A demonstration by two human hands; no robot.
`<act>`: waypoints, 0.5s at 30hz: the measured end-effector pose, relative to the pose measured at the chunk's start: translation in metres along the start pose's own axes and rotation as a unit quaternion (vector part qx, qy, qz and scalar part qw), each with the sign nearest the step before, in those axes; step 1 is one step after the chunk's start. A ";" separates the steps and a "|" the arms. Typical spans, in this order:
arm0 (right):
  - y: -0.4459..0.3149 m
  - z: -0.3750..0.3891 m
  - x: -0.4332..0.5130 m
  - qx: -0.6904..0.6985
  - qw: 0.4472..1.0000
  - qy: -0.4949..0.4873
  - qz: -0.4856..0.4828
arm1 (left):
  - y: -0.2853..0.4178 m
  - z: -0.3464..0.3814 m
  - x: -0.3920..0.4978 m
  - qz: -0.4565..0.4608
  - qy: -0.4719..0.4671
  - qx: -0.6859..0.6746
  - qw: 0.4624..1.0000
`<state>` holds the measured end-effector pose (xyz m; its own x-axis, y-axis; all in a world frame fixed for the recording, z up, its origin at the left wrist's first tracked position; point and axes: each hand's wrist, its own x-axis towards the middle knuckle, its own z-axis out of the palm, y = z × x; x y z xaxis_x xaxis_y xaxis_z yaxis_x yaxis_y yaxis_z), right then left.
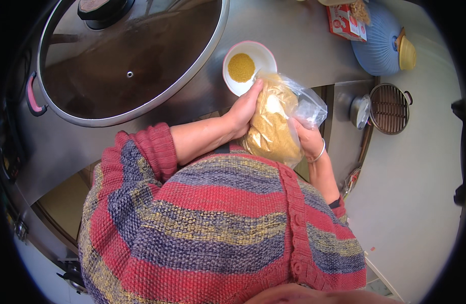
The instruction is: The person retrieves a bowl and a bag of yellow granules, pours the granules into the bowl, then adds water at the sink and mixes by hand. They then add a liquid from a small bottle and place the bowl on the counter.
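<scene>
Between my hands is a clear plastic bag (273,131) of fine yellow grain, perhaps millet. My left hand (243,111) grips the bag's left side, the thumb lying near its upper edge. On the other side my right hand (308,137), with a bangle at the wrist, holds the gathered loose plastic. The bag's upper end overlaps the lower right rim of a white bowl (266,53) with a pink edge. A small heap of yellow grain (241,68) rests in the bowl. The bag hides part of the bowl and most of my fingers.
A large pan with a glass lid (141,76) stands to the left on the metal counter (301,57). Towards the back right are a red and white box (343,22) and a blue ribbed cover (373,45). A metal bowl (359,112) and a round slatted rack (389,109) lie at right.
</scene>
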<state>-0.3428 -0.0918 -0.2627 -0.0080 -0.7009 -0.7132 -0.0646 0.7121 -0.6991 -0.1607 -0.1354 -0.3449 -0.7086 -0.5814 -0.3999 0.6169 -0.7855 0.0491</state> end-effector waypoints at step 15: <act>0.008 0.004 -0.002 0.115 0.992 -0.040 -0.016 | -0.010 -0.008 -0.020 0.007 -0.058 0.083 0.995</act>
<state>-0.3397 -0.0842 -0.2668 0.0701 -0.7242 -0.6860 0.1663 0.6866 -0.7078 -0.1493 -0.1143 -0.3449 -0.7410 -0.6054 -0.2904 0.5683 -0.7958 0.2091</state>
